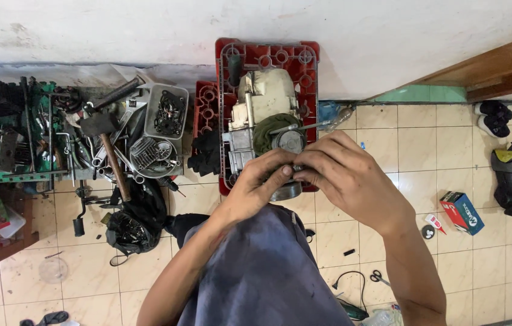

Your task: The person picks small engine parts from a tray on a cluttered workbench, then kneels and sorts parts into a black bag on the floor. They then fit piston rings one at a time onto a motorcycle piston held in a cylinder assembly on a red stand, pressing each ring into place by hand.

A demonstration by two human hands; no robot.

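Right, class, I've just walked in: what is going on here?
A person brings both hands together, left hand and right hand, pinching a small metal part in their fingers above a grey engine block resting on a red plastic crate. Hammers and spanners lie heaped at left on the tiled floor.

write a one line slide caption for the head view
Both hands, left hand and right hand, pinch a small metal part above an engine resting on a red crate.

The small part pinched between the left hand (262,181) and right hand (343,172) is mostly hidden by fingers.
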